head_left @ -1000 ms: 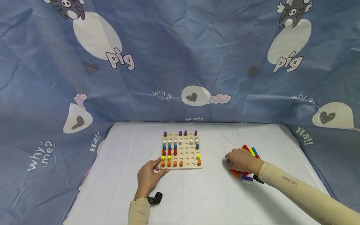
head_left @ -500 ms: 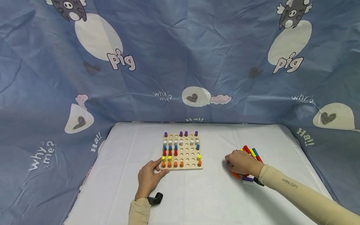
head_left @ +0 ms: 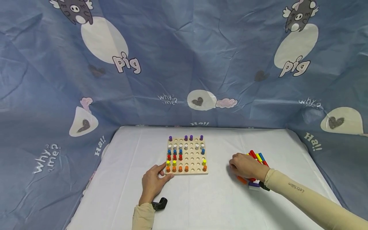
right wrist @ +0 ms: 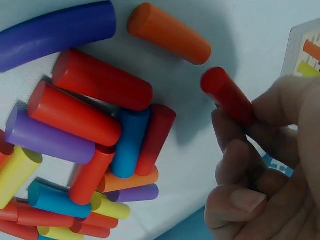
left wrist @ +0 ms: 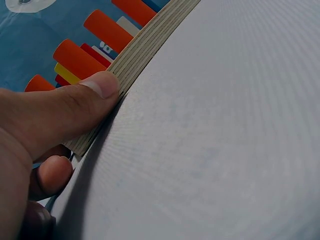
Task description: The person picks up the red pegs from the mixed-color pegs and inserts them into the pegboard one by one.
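Pinching one red peg (right wrist: 227, 95) between thumb and fingers of the right hand (head_left: 244, 165), over toward the right edge of the table (head_left: 198, 204). Just beside it, one loose orange peg (right wrist: 169, 34). Beyond that, a heap (right wrist: 82, 117): at least eight red, three yellow, two blue, two purple, one orange, plus one white at the near side; too overlapped to count in full. Gripping the pegboard (head_left: 189, 156) by its near left corner with the left hand (head_left: 152, 183), thumb on the near edge, fingers at the left edge. Upright in the holes, 25 pegs, near edge to far edge: five orange (head_left: 180, 169), three yellow (head_left: 174, 163), three red (head_left: 174, 157), four blue (head_left: 174, 152), six white (head_left: 180, 147), four purple (head_left: 191, 137). Placed toward the table's far edge, well apart from the heap. Farther out, one black device (head_left: 160, 203) on each wrist, two beige sleeves (head_left: 143, 215), one blue cloth (head_left: 201, 64) behind the far edge, printed with two pigs (head_left: 76, 11).
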`<move>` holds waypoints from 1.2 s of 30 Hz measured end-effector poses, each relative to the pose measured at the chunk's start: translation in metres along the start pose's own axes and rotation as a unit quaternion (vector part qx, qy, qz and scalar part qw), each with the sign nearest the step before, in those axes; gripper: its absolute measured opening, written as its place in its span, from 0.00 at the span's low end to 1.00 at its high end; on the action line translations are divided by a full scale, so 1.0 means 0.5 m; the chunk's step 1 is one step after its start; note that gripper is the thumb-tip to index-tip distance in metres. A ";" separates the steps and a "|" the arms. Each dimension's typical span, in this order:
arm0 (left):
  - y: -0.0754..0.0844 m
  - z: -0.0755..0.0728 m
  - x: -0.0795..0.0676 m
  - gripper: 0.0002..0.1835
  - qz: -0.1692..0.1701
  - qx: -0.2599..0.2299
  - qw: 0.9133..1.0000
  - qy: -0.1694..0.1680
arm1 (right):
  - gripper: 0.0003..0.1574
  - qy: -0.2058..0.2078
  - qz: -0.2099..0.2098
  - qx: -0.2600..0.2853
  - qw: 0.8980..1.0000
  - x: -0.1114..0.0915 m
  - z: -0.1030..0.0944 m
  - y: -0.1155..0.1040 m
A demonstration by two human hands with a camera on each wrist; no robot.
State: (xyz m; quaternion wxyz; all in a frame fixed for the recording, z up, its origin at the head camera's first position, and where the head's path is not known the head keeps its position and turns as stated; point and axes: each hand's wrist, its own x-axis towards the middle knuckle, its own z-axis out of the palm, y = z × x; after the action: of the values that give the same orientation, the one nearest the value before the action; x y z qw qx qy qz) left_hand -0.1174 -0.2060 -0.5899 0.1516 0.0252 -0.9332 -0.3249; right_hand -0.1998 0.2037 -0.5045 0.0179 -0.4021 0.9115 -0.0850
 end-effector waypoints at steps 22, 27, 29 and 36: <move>0.003 -0.003 -0.002 0.36 0.003 0.000 1.000 0.007 | 0.05 0.042 0.007 -0.012 0.999 0.042 -0.001 -0.008; 0.005 -0.003 -0.003 0.36 -0.010 -0.009 1.000 -0.002 | 0.06 0.073 -0.002 -0.027 0.997 0.060 -0.008 -0.012; 0.005 -0.002 -0.002 0.36 -0.012 -0.008 1.000 -0.004 | 0.06 0.086 -0.007 -0.030 0.996 0.068 -0.013 -0.013; 0.005 -0.002 -0.002 0.37 -0.017 -0.008 1.000 -0.011 | 0.08 0.102 -0.015 -0.038 0.994 0.103 -0.022 -0.019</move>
State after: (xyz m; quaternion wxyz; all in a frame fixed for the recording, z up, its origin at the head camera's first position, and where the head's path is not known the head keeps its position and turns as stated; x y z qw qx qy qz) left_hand -0.1161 -0.2043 -0.5878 0.1361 0.0367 -0.9314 -0.3356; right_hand -0.2287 0.1611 -0.4902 -0.0924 -0.4055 0.9049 -0.0909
